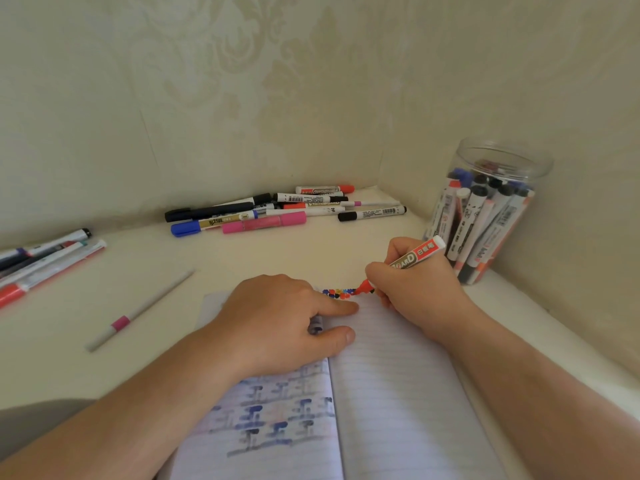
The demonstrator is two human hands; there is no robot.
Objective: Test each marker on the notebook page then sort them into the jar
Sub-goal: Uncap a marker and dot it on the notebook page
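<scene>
- Pale desk (242, 258) in a wallpapered corner carries the open notebook (398, 393) at lower centre.
- Right hand (412, 289) grips an uncapped red marker (405, 263), tip at the row of coloured dots (341, 293) on the page's top edge.
- Left hand (277, 317) presses flat on the notebook.
- Jar (485, 216) at right already holds many markers.
- Judged well underway: a pile (277, 209) at upper centre and more (41, 261) at left remain outside the jar.

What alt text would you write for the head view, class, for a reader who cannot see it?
The right hand dabs a red marker at the top of a notebook page, beside a row of coloured dots, while the left hand presses the notebook flat. A jar of markers stands to the right; loose markers lie behind.
</scene>
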